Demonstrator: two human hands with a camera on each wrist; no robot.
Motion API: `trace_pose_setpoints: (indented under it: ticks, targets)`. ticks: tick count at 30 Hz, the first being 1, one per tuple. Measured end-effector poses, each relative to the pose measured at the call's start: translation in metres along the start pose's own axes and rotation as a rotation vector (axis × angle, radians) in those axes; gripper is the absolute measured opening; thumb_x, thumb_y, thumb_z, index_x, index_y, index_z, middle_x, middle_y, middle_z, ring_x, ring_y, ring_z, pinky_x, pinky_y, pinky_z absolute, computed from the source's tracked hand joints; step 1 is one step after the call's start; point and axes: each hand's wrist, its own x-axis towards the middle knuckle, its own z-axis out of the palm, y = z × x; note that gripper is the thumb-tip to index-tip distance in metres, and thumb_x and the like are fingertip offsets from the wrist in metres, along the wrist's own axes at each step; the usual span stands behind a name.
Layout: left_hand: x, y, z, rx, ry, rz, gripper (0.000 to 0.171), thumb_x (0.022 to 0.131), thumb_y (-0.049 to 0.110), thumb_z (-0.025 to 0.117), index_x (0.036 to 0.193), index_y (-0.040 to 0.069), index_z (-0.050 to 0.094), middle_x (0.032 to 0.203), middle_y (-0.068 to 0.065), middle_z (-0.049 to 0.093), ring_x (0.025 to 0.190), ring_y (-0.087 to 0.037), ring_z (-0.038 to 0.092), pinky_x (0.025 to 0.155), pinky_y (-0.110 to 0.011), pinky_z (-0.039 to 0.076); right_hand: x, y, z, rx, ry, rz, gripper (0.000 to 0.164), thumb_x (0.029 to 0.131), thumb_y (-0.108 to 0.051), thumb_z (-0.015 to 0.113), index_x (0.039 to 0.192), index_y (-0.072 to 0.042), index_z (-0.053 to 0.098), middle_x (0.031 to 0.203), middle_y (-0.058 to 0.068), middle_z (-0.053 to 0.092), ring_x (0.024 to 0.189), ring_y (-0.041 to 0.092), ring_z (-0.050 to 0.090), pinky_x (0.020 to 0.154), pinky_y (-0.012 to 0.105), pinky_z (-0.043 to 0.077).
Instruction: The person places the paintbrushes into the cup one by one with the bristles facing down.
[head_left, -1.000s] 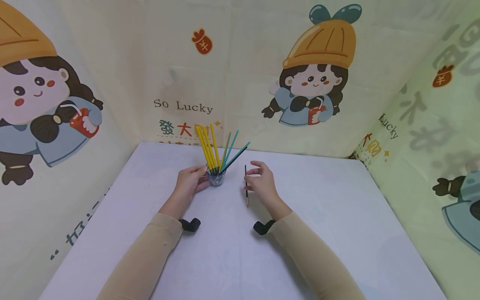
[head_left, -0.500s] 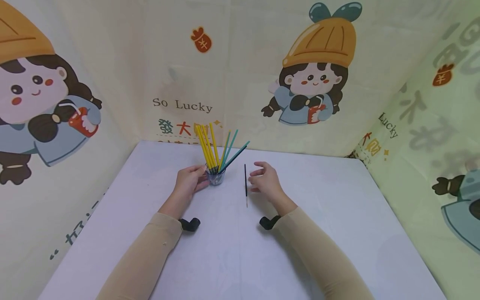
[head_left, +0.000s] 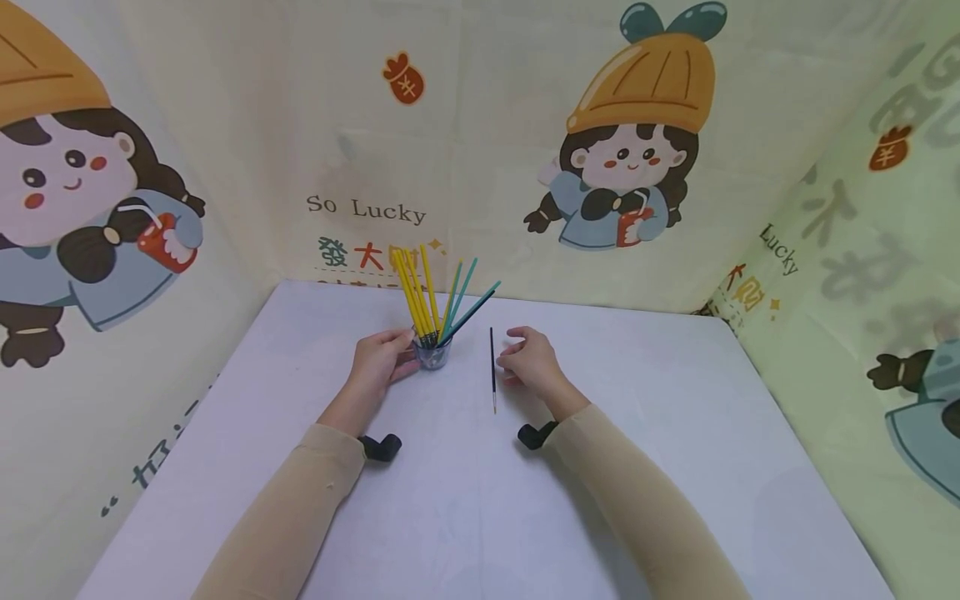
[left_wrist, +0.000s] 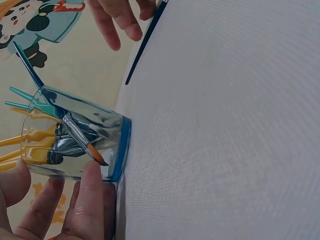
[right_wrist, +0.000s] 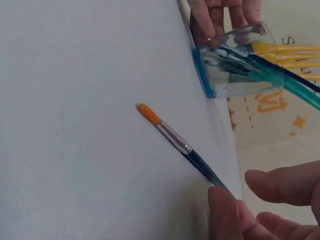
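A small clear glass cup stands upright on the white table, filled with paintbrushes whose yellow, teal and dark handles point up. My left hand holds the cup from its left side, thumb near the rim and fingers against the wall, as the left wrist view shows. To the right of the cup a single dark-handled paintbrush lies on the table, its orange bristles toward me. My right hand is just right of that brush, fingers loosely bent and holding nothing. In the right wrist view its fingertips hide the handle's far end.
The white table ends at a cloth backdrop with printed cartoon figures. The backdrop rises behind the table and on both sides. A black wrist mount sticks out at each sleeve cuff.
My right hand has let go of the single paintbrush and drawn slightly right of it; the brush stays on the table. My left hand and the cup have not visibly moved.
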Motion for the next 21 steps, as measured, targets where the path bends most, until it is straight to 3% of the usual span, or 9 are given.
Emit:
trace_pose_setpoints:
  ticks: [10, 21]
  targets:
    - [-0.002, 0.0, 0.0, 0.012, -0.003, 0.005, 0.044, 0.109, 0.028, 0.066, 0.148, 0.009, 0.063, 0.143, -0.014, 0.065, 0.126, -0.026, 0.066, 0.103, -0.035, 0.065, 0.004, -0.008, 0.005, -0.111, -0.015, 0.067, 0.063, 0.093, -0.013, 0.083, 0.149, -0.016, 0.054, 0.107, 0.011, 0.072, 0.067, 0.019, 0.07, 0.063, 0.025, 0.063]
    - [-0.003, 0.002, 0.001, 0.008, -0.003, -0.001, 0.042, 0.109, 0.028, 0.066, 0.147, 0.01, 0.064, 0.145, -0.013, 0.064, 0.131, -0.027, 0.065, 0.103, -0.036, 0.065, 0.011, -0.016, 0.016, -0.357, 0.043, 0.073, 0.066, 0.089, -0.023, 0.088, 0.148, -0.018, 0.057, 0.119, 0.013, 0.073, 0.06, 0.017, 0.072, 0.073, 0.03, 0.054]
